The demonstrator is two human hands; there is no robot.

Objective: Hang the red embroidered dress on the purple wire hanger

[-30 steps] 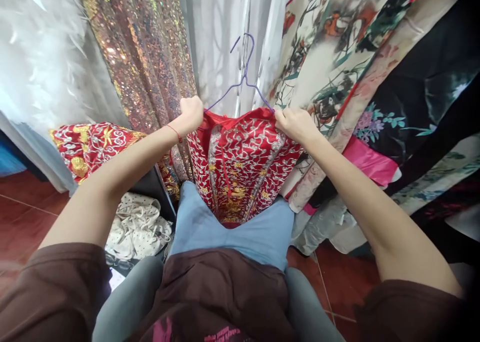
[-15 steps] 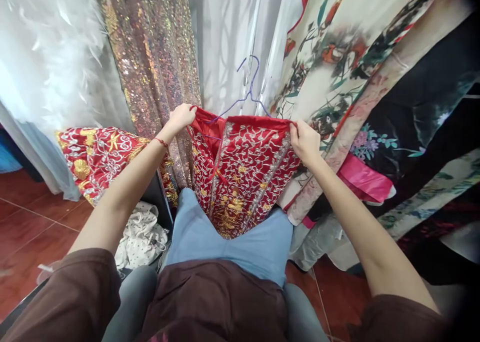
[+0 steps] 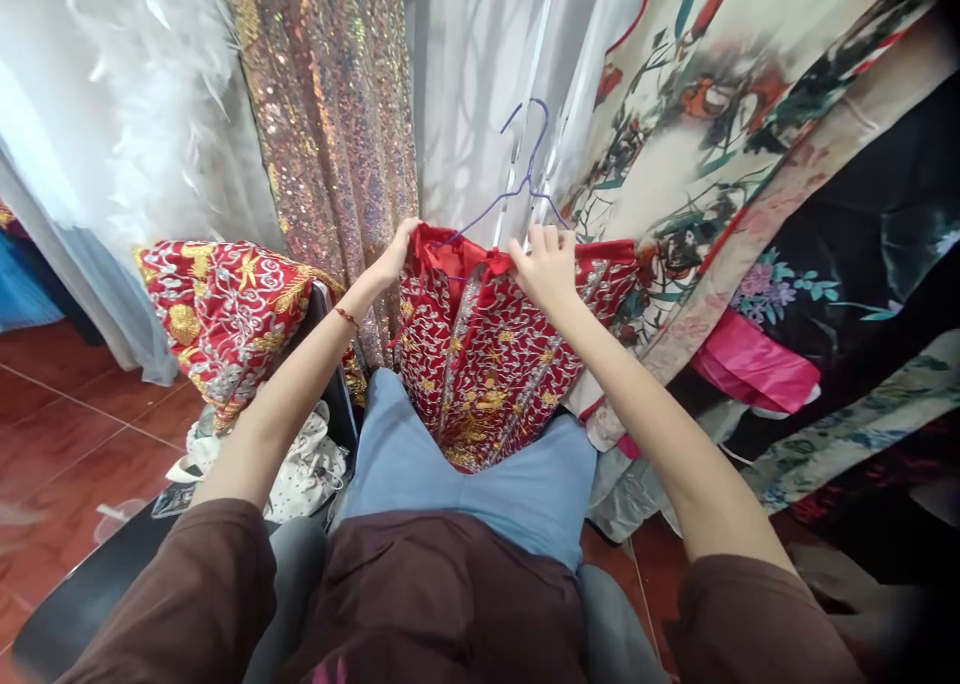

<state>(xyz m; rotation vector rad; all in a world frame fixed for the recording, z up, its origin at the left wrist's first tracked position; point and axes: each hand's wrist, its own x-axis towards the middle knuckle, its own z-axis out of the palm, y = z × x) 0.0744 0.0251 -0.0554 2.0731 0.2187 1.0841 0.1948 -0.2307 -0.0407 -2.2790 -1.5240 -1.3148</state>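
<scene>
- The person sits facing a wall of hanging clothes, both arms stretched out to a red satin garment covered in silver and gold embroidery (image 3: 487, 364). It hangs on a thin purple wire hanger (image 3: 517, 179), and its lower end drapes down onto the pale blue cloth (image 3: 465, 464) over the lap.
- The left hand (image 3: 396, 254) pinches the top left edge of the red garment, fingers curled over the rim, with a thin red cord around the wrist.
- The right hand (image 3: 547, 264) sits at the top middle, just under the hanger's neck, fingers closed around the fabric. Can't tell if it's also got the wire.
- My take on doing this bit well: keep the top edge level and both grips close to the wire so the satin doesn't slide off one shoulder. That slick lining looks slippery, and the embroidery probably makes it heavy.
- Looks-wise, it's swirly silver vine patterns, gold flower bits near the bottom and a plain red lining showing at the top opening. It looks stiff and a bit bunched in the middle.
- Around it: a pinkish-gold sequin dress (image 3: 330, 114) behind on the left, a cream robe with painted birds and flowers (image 3: 675, 134) on the right, and another red embroidered piece (image 3: 225, 314) over a black chair to the left.
</scene>
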